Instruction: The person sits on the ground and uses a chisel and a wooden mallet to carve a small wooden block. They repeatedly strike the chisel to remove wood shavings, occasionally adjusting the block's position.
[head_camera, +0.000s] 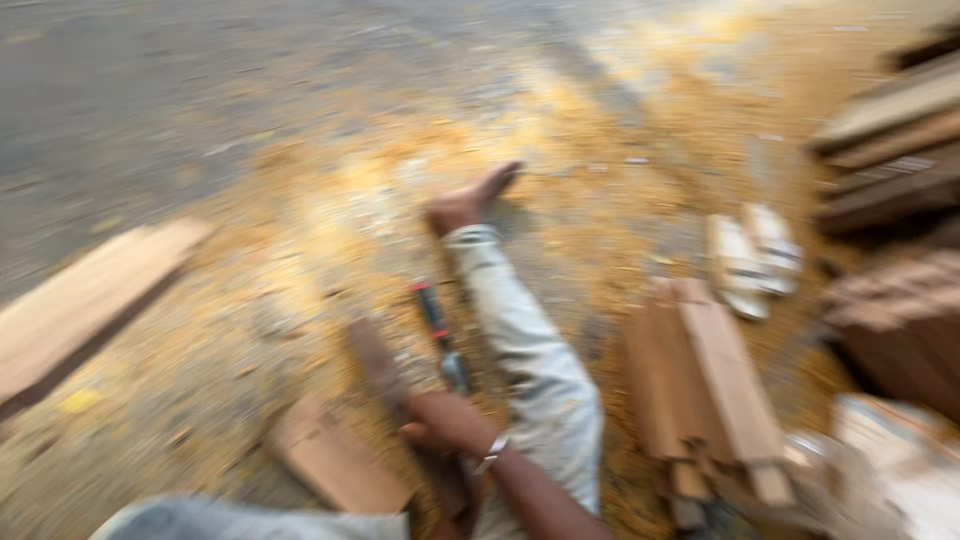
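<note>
- Head view, heavily blurred: one of the hands (445, 425), wearing a metal bangle, is closed around a dark piece of wood (385, 375) low in the middle; whether it is left or right is unclear.
- Just beyond the knuckles lies a tool with a red handle (435, 318) on the sawdust-covered floor (300, 200).
- An outstretched leg in pale trousers (520, 350) runs alongside it.
- Short wooden blocks (705, 385) are stacked to the right of the hand, and a long plank (85, 300) lies well off to its left.
- The other hand is not visible.
</note>
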